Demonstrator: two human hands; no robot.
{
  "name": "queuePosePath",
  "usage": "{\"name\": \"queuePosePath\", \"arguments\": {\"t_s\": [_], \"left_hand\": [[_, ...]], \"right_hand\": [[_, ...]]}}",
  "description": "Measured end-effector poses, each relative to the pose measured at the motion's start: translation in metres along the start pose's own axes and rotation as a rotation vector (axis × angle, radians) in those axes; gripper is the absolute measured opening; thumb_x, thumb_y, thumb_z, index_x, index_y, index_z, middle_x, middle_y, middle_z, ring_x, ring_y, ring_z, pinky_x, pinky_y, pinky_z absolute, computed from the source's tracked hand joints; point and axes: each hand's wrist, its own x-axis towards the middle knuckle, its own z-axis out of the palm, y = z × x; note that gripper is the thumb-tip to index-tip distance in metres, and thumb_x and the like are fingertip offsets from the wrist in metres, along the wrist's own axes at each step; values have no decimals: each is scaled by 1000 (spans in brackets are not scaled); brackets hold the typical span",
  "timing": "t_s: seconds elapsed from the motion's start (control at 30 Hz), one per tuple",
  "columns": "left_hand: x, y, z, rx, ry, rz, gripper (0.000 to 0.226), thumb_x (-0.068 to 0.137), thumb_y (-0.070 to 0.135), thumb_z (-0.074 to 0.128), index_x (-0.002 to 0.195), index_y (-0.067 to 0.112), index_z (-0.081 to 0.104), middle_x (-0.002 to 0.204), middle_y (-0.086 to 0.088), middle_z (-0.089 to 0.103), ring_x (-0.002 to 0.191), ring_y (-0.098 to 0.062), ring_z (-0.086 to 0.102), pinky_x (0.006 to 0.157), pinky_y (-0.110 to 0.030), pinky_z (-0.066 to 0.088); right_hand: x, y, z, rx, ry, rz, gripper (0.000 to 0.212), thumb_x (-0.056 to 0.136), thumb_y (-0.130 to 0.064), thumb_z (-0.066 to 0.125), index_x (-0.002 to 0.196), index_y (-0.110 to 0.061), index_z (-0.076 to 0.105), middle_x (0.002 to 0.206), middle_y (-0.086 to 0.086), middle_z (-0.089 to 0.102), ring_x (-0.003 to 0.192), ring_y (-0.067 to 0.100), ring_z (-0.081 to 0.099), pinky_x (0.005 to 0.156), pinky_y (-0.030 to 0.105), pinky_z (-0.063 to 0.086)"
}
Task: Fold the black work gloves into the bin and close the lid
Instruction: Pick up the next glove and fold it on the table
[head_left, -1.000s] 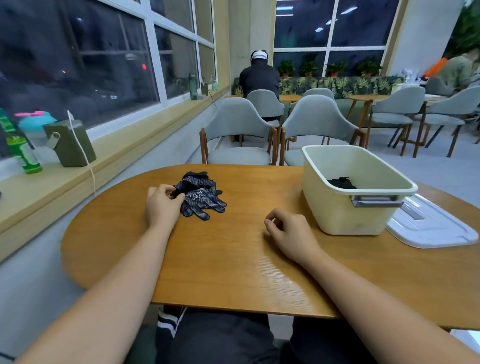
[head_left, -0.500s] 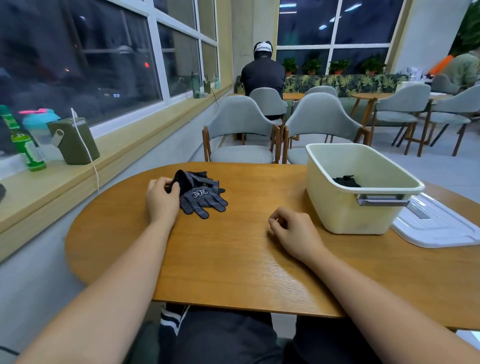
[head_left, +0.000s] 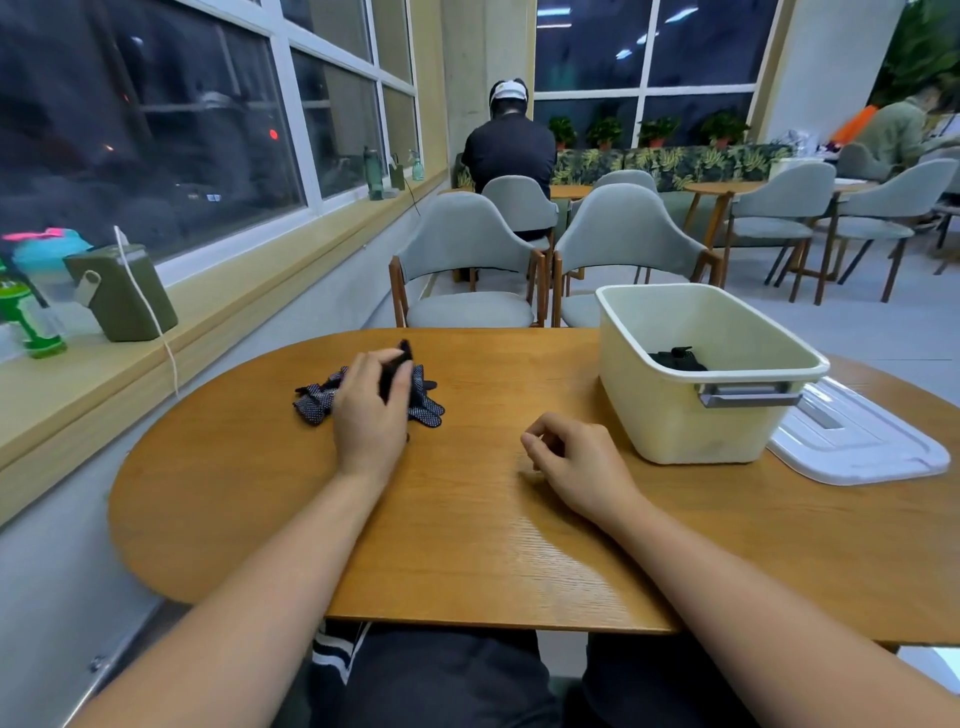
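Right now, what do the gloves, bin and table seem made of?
The gloves look like dark knit fabric with pale grip dots, limp and crumpled. The bin seems cream plastic, smooth, slightly glossy; its grey handle looks metal. The table shows wood grain under a satin sheen, solid or veneer.

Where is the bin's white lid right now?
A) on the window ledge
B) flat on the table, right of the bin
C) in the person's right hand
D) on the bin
B: the white lid lies flat on the table beside the open cream bin.
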Motion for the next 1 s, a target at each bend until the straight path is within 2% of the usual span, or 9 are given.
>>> {"name": "queuePosePath", "arguments": {"t_s": [0.1,0.2,0.3,0.4,0.53,0.7,0.83,0.9,1.0], "left_hand": [[-18,23,19,-39,-119,170,17,104,18,69,120,12,74,110,1,67,102,-14,65,92,-32,53],[-30,38,31,-80,-225,287,20,104,16,69,123,14,77,103,1,62,96,-18,66,87,-37,56],[-40,44,37,-108,-312,374,24,102,12,72,125,16,78,100,4,58,91,-15,64,82,-38,57],[-45,44,38,-73,-394,451,38,99,5,67,132,20,76,96,2,54,87,-18,61,77,-41,56],[-49,46,42,25,-494,604,51,97,6,58,144,24,69,90,-2,49,80,-23,52,70,-45,49],[-53,54,38,71,-543,729,50,99,14,59,147,25,65,93,2,49,89,-25,50,76,-38,37],[-54,55,34,81,-559,679,53,98,19,68,150,28,63,123,-1,60,116,-27,56,92,-44,43],[-55,55,34,79,-589,687,51,99,22,68,150,28,62,136,0,61,127,-25,57,99,-44,43],[-57,57,33,78,-649,718,50,101,22,65,151,26,61,135,2,64,125,-21,60,96,-44,45]], "right_hand": [[-5,-7,-6,277,-51,26,34,106,-51,64,94,-22,76,81,1,78,72,15,74,78,40,61],[-3,-20,-3,778,-219,237,64,106,-58,51,116,0,75,101,23,79,88,35,77,80,42,61],[2,-24,2,1088,-396,420,92,104,-73,35,135,9,64,123,32,73,116,41,73,103,50,57],[6,-19,0,1264,-475,471,100,102,-80,32,147,6,54,141,29,66,136,37,64,123,50,43],[13,-16,-4,1381,-523,441,98,103,-81,28,157,-3,49,154,23,58,147,35,55,129,51,34],[16,-11,-1,1496,-501,460,89,106,-76,35,148,-3,61,151,24,60,141,35,59,116,47,47],[17,-3,-2,1506,-521,416,91,108,-72,40,156,5,49,159,31,49,153,42,44,131,54,28],[17,1,-3,1517,-506,427,91,107,-71,42,154,6,50,157,31,50,148,41,49,131,53,29],[16,4,-4,1540,-508,461,94,106,-73,42,152,8,52,155,30,53,144,38,54,130,50,33]]}}
